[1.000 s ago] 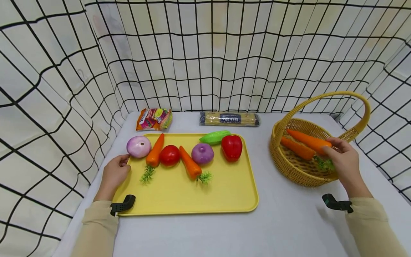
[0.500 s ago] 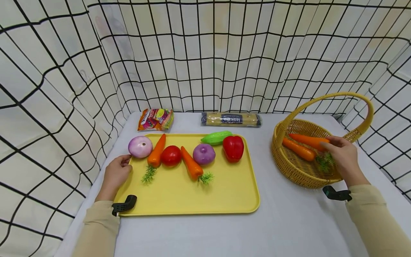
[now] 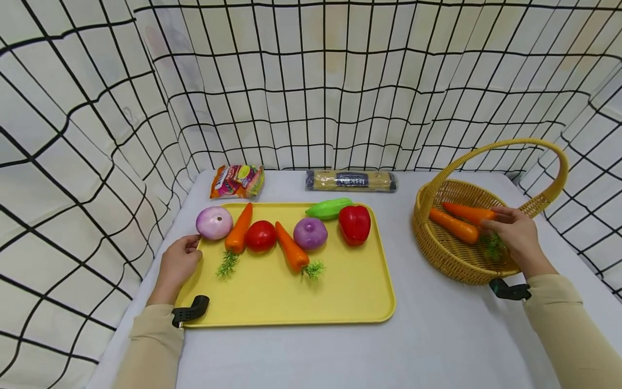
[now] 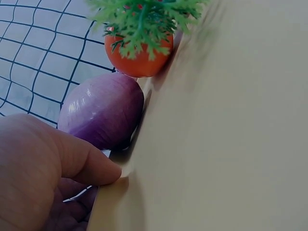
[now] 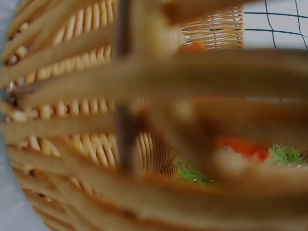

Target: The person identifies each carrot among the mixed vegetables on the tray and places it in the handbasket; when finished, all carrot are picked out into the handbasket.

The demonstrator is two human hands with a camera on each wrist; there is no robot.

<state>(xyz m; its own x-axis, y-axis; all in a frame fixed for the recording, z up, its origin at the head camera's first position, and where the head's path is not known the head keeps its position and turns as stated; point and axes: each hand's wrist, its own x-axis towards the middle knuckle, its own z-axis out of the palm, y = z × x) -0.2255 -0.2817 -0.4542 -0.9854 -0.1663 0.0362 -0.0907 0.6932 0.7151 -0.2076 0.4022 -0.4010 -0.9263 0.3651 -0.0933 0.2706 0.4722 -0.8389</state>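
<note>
In the head view my left hand pinches the left rim of a yellow tray. The left wrist view shows the thumb on top of that rim, with the other fingers below it. Just beyond sits a purple onion on the tray's corner. My right hand reaches into a wicker basket, thumb and fingers around the thick end of a carrot. A second carrot lies beside it in the basket. Basket weave hides the right hand in the right wrist view.
On the tray are carrots, a tomato, a round purple vegetable, a green vegetable and a red bell pepper. Behind stand a candy bag and a pasta pack. The basket's handle arches overhead.
My right hand has lowered the carrot into the basket, where it now lies flatter beside the other carrot. The left hand keeps its place on the tray rim.
</note>
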